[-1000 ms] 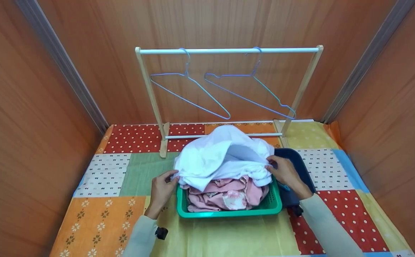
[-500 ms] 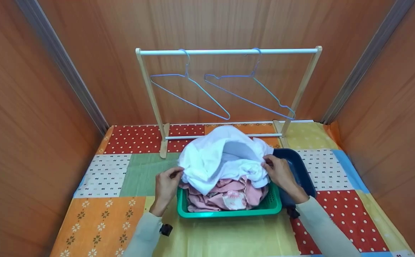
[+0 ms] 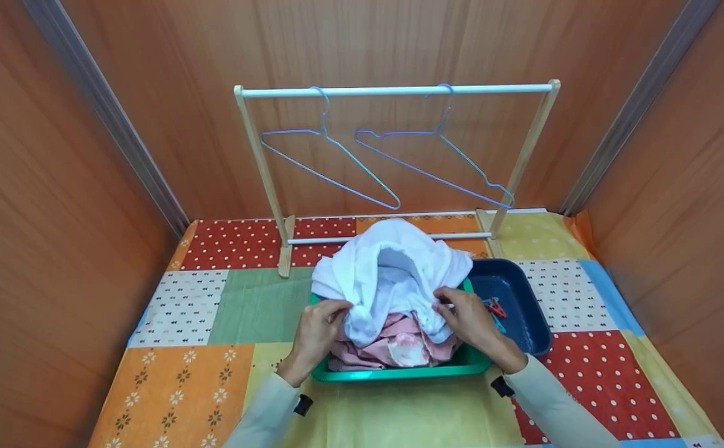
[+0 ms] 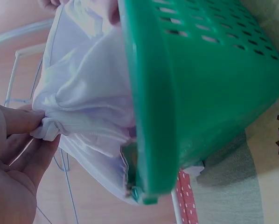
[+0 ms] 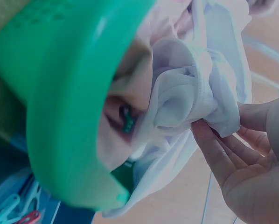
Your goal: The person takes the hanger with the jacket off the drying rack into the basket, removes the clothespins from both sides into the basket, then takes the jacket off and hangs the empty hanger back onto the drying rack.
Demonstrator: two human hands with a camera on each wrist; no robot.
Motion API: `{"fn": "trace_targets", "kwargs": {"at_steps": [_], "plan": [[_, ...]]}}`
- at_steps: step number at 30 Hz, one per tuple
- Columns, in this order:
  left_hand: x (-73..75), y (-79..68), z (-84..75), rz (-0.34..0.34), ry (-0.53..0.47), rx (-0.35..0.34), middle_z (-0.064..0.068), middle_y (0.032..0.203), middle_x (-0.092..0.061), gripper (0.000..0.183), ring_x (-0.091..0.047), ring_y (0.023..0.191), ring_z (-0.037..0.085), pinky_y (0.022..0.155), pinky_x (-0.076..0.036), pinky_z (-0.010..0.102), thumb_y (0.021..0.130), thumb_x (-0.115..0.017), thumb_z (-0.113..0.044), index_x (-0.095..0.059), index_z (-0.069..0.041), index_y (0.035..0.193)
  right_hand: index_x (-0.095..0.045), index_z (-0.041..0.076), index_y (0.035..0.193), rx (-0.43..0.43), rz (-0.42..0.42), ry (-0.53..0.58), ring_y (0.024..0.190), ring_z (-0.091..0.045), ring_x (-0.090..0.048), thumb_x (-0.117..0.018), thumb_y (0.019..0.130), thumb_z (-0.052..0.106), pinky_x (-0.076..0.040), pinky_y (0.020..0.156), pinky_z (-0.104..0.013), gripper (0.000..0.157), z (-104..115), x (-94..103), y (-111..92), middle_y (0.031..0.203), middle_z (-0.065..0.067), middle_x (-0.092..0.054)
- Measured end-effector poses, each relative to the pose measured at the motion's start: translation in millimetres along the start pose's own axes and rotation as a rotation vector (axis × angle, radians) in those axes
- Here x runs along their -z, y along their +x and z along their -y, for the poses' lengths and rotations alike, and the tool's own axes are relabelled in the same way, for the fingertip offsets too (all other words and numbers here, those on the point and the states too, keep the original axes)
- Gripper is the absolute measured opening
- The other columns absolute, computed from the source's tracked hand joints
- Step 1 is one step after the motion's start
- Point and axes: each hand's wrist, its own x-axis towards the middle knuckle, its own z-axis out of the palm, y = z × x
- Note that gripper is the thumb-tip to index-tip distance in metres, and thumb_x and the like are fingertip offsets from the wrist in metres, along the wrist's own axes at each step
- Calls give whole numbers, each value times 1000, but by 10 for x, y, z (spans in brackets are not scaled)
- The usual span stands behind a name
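Note:
A white cloth garment (image 3: 393,249) lies bunched over the green plastic basket (image 3: 399,374), its near side lifted into an arched opening. My left hand (image 3: 320,333) pinches the garment's edge between thumb and fingers on the left, which the left wrist view shows close up. On the right, my right hand (image 3: 475,323) pinches the opposite edge; in the right wrist view the fold sits between thumb and fingertips. Beneath the white garment, pink clothing (image 3: 393,348) with a pale floral patch fills the basket's front.
A dark blue tray (image 3: 517,298) with red and teal clothespins (image 3: 496,308) stands right of the basket. Behind is a wooden drying rack (image 3: 399,91) carrying two blue wire hangers (image 3: 331,180). A patchwork cloth (image 3: 188,386) covers the table, and wood-grain panels (image 3: 362,37) enclose it.
Both hands have moved inward, drawing the garment's edges closer together. The opening in the white cloth has become narrower and more arched. More of the blue tray and its clothespins shows.

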Motion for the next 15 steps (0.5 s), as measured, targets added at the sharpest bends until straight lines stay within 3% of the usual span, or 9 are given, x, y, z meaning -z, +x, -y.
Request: {"fn": "trace_targets", "kwargs": {"at_steps": [5,12,15], "plan": [[-57,-54,-110,35,74,-71,2,87,-74,15,-69,83,14,73,-56,27,79,-69,-2,-75,-12,90,-65,12,96,114,23,-48,78,-9,-63,-66,86,14,-53,70,-29,10,109,-112,-84,88,1,-68],[-150,-222,-184,208,127,-94,2,91,-73,13,-68,85,14,74,-56,28,86,-64,-9,-73,-10,95,-61,15,120,148,271,-217,107,-20,-63,-61,90,29,-53,88,-39,33,209,-245,-245,118,-4,-65],[-183,-278,-193,263,127,-113,0,89,-72,13,-68,83,12,72,-56,27,88,-62,-14,-72,-11,96,-58,16,127,145,338,-256,114,-24,-60,-59,90,34,-51,92,-42,40,222,-291,-297,126,-6,-61]]}}
